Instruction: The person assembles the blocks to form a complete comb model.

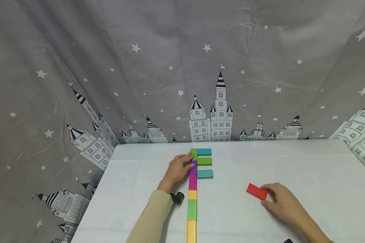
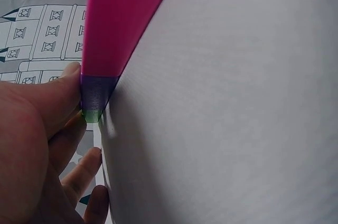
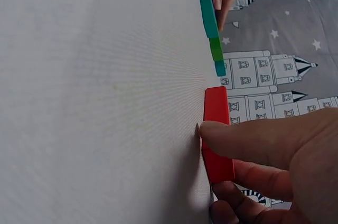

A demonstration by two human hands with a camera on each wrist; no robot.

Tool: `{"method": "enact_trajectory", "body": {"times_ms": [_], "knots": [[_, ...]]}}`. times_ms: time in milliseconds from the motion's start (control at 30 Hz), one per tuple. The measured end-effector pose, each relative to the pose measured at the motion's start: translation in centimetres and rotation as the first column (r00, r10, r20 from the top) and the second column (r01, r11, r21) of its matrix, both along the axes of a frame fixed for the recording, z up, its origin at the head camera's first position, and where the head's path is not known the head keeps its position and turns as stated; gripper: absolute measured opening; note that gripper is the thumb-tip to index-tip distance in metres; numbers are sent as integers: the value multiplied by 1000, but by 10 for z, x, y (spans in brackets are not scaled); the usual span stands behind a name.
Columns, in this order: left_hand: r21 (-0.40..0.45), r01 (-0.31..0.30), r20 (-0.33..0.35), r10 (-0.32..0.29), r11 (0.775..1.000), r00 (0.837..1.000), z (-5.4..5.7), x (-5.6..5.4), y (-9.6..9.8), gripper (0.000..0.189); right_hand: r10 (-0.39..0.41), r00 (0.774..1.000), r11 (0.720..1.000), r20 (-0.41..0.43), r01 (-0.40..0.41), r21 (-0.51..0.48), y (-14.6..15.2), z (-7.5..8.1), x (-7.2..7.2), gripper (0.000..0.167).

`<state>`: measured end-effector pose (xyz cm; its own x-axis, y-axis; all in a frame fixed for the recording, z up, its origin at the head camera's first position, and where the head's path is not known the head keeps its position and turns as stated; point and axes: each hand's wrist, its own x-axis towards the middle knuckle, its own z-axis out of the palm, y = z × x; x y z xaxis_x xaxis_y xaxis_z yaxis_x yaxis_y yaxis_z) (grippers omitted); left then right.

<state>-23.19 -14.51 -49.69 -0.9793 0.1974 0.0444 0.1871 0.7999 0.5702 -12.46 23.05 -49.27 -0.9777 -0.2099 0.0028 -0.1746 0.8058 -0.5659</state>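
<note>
My left hand [image 1: 177, 167] lies along the left side of a straight row of coloured blocks, near its far end. Its thumb touches the purple block [image 1: 193, 167], and a fingertip rests against the green block [image 1: 194, 154] beyond it. My right hand [image 1: 281, 203] pinches a red block [image 1: 256, 191] between thumb and fingers, low over the table to the right of the row. In the right wrist view, the thumb lies across the near face of the red block [image 3: 215, 105]; the other fingertips are partly hidden behind it.
Nearer along the row come a magenta block [image 1: 193, 182], a small yellow block [image 1: 192, 194], a light green block [image 1: 192, 209] and a long yellow block [image 1: 191, 231]. On the row's right side, a teal block [image 1: 204, 152], a green block [image 1: 204, 161] and another teal block [image 1: 205, 174] stick out sideways.
</note>
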Motion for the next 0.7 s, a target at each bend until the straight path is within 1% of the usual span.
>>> {"method": "enact_trajectory", "body": {"times_ms": [100, 167, 233, 300, 433, 600, 700], "knots": [[8, -3, -2, 3, 1000, 1000, 0, 1, 0, 48, -25, 998, 1000, 61, 24, 14, 0, 1, -1, 42], [12, -6, -1, 6, 1000, 1000, 1, 2, 0, 48, -25, 998, 1000, 64, 24, 12, -1, 1, -1, 41], [11, -8, 3, 8, 1000, 1000, 2, 2, 1, 48, -12, 999, 1000, 31, 11, 6, -1, 1, 0, 40], [10, -11, 4, 11, 1000, 1000, 2, 2, 1, 48, 9, 1000, 1000, -23, -9, -1, -2, 1, 1, 38], [6, -10, 1, 10, 1000, 1000, 3, 2, 2, 48, 32, 993, 999, -116, -34, -15, -3, 3, 3, 37], [7, -5, -12, 5, 1000, 1000, 3, 2, 1, 48, 28, 983, 999, -184, -36, -37, -6, 9, 2, 36], [9, -8, -8, 8, 1000, 1000, 2, 2, 1, 48, 37, 978, 998, -206, -46, -39, -8, 13, -1, 35]]}}
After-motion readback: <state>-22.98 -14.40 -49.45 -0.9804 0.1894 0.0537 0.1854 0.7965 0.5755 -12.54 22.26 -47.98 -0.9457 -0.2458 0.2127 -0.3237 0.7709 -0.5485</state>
